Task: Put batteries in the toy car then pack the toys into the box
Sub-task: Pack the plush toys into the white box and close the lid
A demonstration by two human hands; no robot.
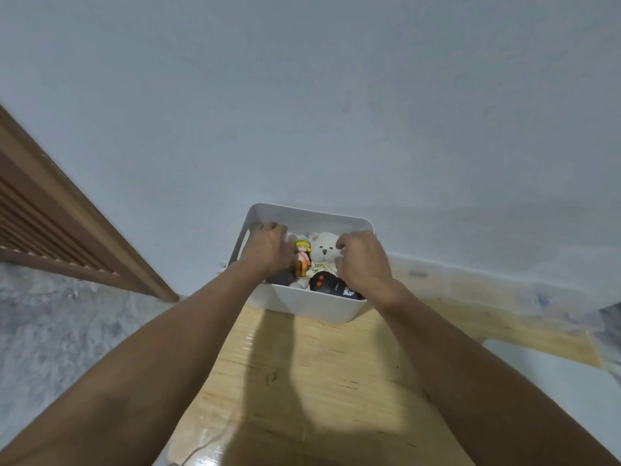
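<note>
Toys fill the white box [312, 306] at the far end of the wooden worktop [322, 371]: a white teddy bear [323, 245], a small yellow-haired doll [302, 255] and a black toy car [331, 285]. The left hand [267, 248] reaches inside beside the doll; what its grip holds is hidden. The right hand [364, 260] hovers over the bear, fingers curled, grip narrow and seemingly empty.

Light wooden desk [322, 381], glossy, grain running away from camera. Pale blue-grey wall [336, 95] behind it. Brown wooden slatted panel [40, 216] at left, leaning diagonally across view (door or shutter, cannot tell). Grey mottled floor [57, 331] below panel. Clear plastic container [487, 284] along desk's far right edge. White flat sheet [554, 381] at right.
</note>
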